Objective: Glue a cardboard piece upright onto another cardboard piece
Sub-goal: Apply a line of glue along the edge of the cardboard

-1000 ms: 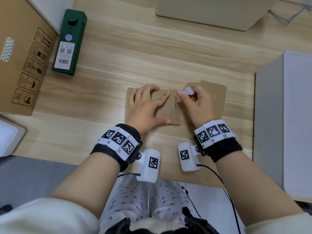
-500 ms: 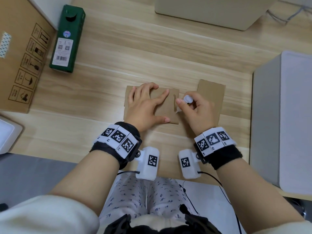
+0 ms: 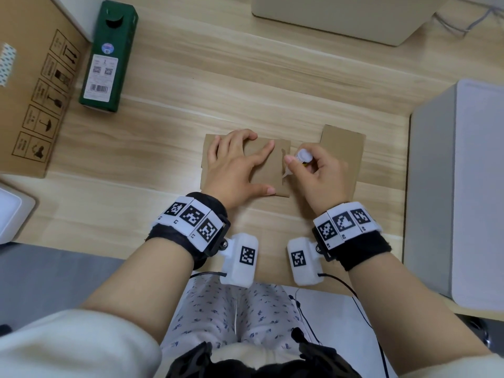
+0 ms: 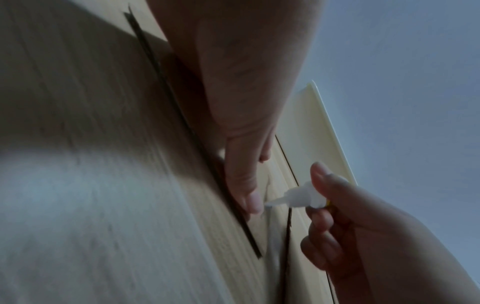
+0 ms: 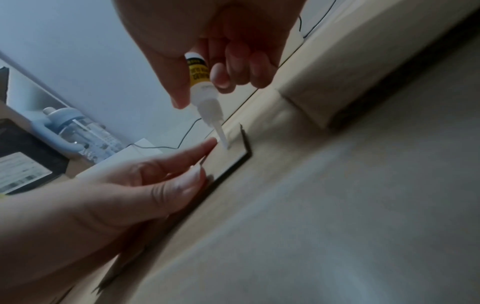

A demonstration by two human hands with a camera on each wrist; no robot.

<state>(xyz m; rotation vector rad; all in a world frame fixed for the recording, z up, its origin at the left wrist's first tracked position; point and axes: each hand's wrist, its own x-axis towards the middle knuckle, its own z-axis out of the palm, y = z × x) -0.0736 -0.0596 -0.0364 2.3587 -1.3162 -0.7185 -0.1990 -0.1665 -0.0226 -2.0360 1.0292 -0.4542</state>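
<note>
- Brown corrugated cardboard, two pieces: the small cardboard piece (image 3: pixel 267 170) lies flat on the wooden desk (image 3: pixel 245 85), and the larger cardboard piece (image 3: pixel 345 148) lies flat just to its right, partly under the right hand.
- Left hand (image 3: pixel 231 170) rests spread on the small piece with fingers straight, pressing it down; its thumb lies along the near edge.
- Right hand (image 3: pixel 320 173) is curled round a small glue bottle (image 5: pixel 201 84), white with a yellow label, nozzle pointing down at the small piece's right edge; whether the tip touches the board I cannot tell.
- Hands sit close together, the left fingertips (image 5: pixel 210 143) just beside the nozzle.
- Off to the side: a green carton (image 3: pixel 109 55) lying on the desk, a big shipping box (image 3: pixel 32 105) at the left, and a grey box (image 3: pixel 458 186) at the right.
- Judging by its look, the board is light and stiff across its face but creases if bent, and slides easily on the smooth desk, hence the flat palm.
- For standing it up, a pinch on both faces near the edge away from the glue seems best, keeping fingers clear of the wet line.
- Fast glue could bond skin, and a thin edge gives little footing, so it will likely want steadying until it sets.
</note>
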